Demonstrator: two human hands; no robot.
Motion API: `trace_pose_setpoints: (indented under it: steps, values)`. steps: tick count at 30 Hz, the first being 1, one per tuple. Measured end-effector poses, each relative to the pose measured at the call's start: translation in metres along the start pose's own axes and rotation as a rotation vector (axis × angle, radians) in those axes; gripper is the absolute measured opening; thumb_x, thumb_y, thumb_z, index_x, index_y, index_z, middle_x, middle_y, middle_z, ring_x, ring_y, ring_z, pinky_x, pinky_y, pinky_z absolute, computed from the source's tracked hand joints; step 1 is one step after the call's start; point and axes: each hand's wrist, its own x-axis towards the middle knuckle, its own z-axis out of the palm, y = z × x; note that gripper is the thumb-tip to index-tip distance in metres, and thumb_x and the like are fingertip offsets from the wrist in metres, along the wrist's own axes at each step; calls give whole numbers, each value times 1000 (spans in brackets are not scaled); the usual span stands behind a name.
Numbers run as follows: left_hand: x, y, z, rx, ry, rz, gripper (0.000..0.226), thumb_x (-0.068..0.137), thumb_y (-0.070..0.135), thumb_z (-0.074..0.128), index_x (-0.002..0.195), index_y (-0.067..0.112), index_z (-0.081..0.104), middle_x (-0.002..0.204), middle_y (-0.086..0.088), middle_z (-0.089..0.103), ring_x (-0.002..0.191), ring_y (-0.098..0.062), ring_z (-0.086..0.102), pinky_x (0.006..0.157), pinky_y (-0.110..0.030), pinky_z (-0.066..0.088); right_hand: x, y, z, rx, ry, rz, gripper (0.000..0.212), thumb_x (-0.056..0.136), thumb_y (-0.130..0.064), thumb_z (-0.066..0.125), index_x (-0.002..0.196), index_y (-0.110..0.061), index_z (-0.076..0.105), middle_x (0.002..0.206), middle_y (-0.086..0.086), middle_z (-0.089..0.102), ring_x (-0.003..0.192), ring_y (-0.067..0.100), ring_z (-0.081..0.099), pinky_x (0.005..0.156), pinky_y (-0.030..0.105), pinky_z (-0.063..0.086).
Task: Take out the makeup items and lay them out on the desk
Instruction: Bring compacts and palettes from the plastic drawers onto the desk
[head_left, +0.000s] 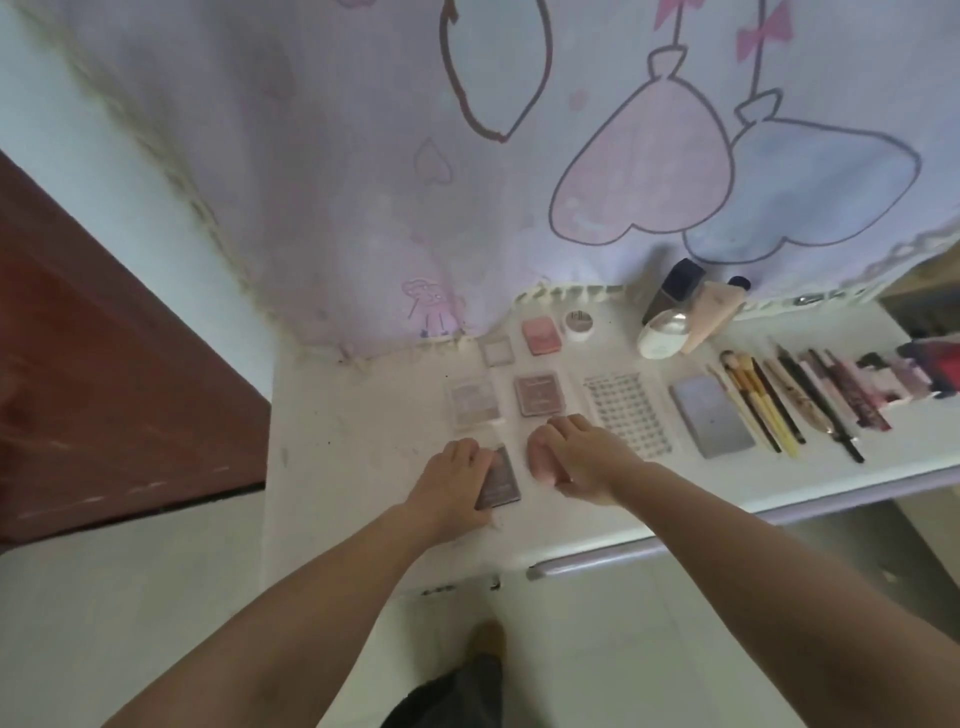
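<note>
Head view: the laying-out looks nearly finished. Most of the makeup items already sit in tidy rows across the white desk (332, 467), and no bag or pouch shows in the frame, so how many remain to come out cannot be told.

The left hand (451, 478) rests on a dark mauve compact (500, 480) near the front edge — fingers curled over its left side, seemingly setting it into line. The right hand (574, 457) lies just beside it, fingers bent down over something pale pink that is too hidden to name; whether it grips or only presses I cannot tell. The two hands are close together but not touching.

Behind them lie flat, hard-edged cases: a clear square palette (474, 401), a brownish square palette (539, 393), a small clear case (497, 351) and a pink blush pan (540, 335), with a little round white jar (579, 323) beyond. To the right sits a dotted lash tray (626, 413), then a matte grey rectangular palette (710, 415).

Further right, slim brushes (753, 400) and pencils lie side by side, and past them pink and dark tubes, blurred. At the back stand a dark-capped bottle (670, 288), a glossy white oval bottle (665, 332) and a soft beige tube (714, 312) — leaning against one another. A thin cartoon-print curtain (363, 182) hangs behind the desk.
</note>
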Motion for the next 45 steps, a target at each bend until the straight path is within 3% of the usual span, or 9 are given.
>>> trace_pose_setpoints:
  steps: [6, 10, 13, 17, 21, 26, 31, 39, 45]
  values:
    - [10, -1, -12, 64, -74, 39, 62, 74, 49, 62, 122, 17, 38, 127, -7, 35, 118, -28, 35, 94, -38, 33, -3, 1, -4, 58, -5, 43, 71, 85, -46, 59, 139, -11, 29, 149, 10, 27, 134, 29, 31, 104, 42, 37]
    - [30, 14, -45, 103, 73, 163, 53, 81, 50, 58, 117, 14, 44, 123, -6, 42, 114, -26, 42, 91, -36, 37, -28, 17, -22, 182, 183, 192, 51, 91, -45, 51, 132, -17, 40, 144, 4, 37, 129, 24, 38, 103, 37, 34]
    - [56, 53, -74, 140, 178, 321, 47, 88, 45, 52, 121, 12, 44, 121, -8, 46, 110, -26, 46, 88, -35, 39, -71, 38, -28, 168, 334, 401, 44, 96, -45, 41, 131, -19, 44, 139, 2, 45, 126, 22, 43, 105, 38, 32]
    - [74, 138, -88, 160, 244, 523, 50, 94, 41, 44, 134, 13, 39, 131, -8, 44, 117, -25, 43, 95, -35, 38, -167, 47, -13, 155, 512, 745, 48, 98, -47, 26, 139, -24, 35, 151, 1, 30, 140, 23, 26, 117, 45, 14]
    - [52, 241, -66, 164, 215, 802, 52, 93, 45, 38, 131, 11, 45, 129, -10, 47, 119, -26, 43, 97, -36, 35, -285, 18, 35, 142, 515, 1045, 50, 99, -45, 23, 144, -24, 28, 154, 3, 24, 141, 23, 22, 117, 47, 11]
    - [-36, 365, 17, 267, 56, 1076, 54, 94, 43, 41, 138, 12, 35, 138, -9, 37, 127, -26, 35, 101, -36, 26, -428, -77, 126, 307, 457, 1415, 51, 98, -47, 24, 142, -23, 33, 155, 4, 22, 142, 22, 19, 116, 49, 6]
    - [-183, 452, 119, 347, -105, 1353, 53, 95, 46, 37, 137, 14, 35, 139, -8, 37, 127, -26, 35, 104, -36, 25, -551, -233, 228, 489, 346, 1735, 55, 97, -51, 17, 147, -28, 21, 157, -1, 15, 145, 16, 9, 117, 47, -2]
    - [-421, 520, 263, 530, -340, 1760, 52, 94, 51, 34, 135, 19, 36, 139, -6, 38, 129, -24, 33, 108, -39, 24, -670, -495, 343, 824, 204, 2273, 62, 94, -55, 7, 149, -30, 17, 158, -4, 12, 146, 14, 6, 117, 46, -4]
    - [-540, 560, 334, 707, -485, 1983, 58, 95, 53, 29, 141, 18, 27, 148, -7, 28, 136, -24, 23, 113, -42, 15, -703, -594, 389, 1038, 226, 2532, 55, 98, -53, 17, 149, -31, 17, 158, -2, 14, 145, 15, 10, 117, 47, 1]
